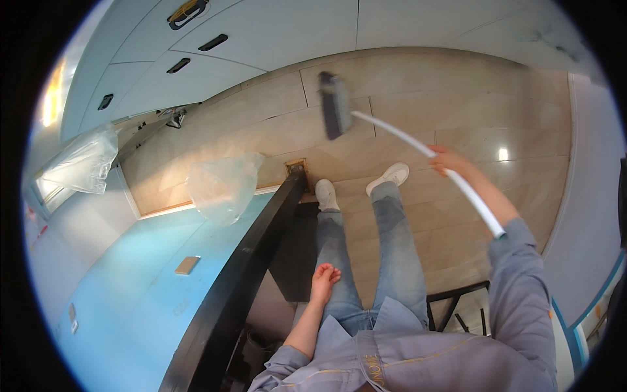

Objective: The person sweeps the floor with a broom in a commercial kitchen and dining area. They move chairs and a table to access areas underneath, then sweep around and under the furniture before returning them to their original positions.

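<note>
My right hand (446, 160) is closed around the white handle of a broom, to the right of my legs. The broom's head (334, 105), grey with dark bristles and slightly blurred, is over the tiled floor (406, 108) beyond my shoes; whether it touches the tiles I cannot tell. My left hand (325, 280) rests by my left thigh with its fingers loosely curled and nothing visible in it.
A black post (245, 264) runs along my left, beside a blue surface (147, 294). A clear plastic bag (225, 188) hangs or lies at that surface's far edge. Pale cabinets (294, 29) with black handles line the far side. A black metal frame (458, 294) stands near my right hip.
</note>
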Demonstrator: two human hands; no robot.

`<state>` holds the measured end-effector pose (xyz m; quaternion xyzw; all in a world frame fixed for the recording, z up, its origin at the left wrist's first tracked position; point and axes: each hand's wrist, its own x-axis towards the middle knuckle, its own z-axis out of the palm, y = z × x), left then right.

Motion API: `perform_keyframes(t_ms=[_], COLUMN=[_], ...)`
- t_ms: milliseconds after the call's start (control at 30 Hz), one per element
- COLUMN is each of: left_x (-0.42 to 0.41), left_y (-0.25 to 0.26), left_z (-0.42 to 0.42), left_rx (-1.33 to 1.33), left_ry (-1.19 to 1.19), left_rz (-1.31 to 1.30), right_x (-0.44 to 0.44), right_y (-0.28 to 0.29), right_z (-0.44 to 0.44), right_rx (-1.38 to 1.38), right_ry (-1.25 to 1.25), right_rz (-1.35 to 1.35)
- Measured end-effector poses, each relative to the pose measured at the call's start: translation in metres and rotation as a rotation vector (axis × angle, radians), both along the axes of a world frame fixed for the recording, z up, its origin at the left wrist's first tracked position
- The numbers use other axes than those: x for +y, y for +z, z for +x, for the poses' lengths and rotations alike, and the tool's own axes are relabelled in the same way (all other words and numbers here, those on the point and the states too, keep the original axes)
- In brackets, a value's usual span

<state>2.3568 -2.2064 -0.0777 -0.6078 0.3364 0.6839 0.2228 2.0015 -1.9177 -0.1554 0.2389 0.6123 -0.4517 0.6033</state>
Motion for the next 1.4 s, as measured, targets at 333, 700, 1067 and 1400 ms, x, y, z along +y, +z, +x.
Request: perform_keyframes(t_ms=[333,700,1067,1400], left_x=[0.015,0.091,0.12,0.138], left_y=[-0.005,-0.01,-0.002,0.003], left_z=[-0.022,-0.08,-0.14,-0.201], left_rx=[-0.013,0.317,0.302,0.171], left_ry=[-0.197,-0.914,-1.397,-1.674], left_rz=[-0.018,0.269,0.239,0.239], right_x=[0.163,0.113,0.055,-0.069], right_y=[0.072,0.137,0.169,0.191], right_z=[-0.022,0.205,0.388,0.438], right_rx=[0.316,0.219,0.298,-0.275], right_ry=[-0.049,-0.913,-0.506,-1.235], right_rz=[0.554,0.322,0.828,0.479])
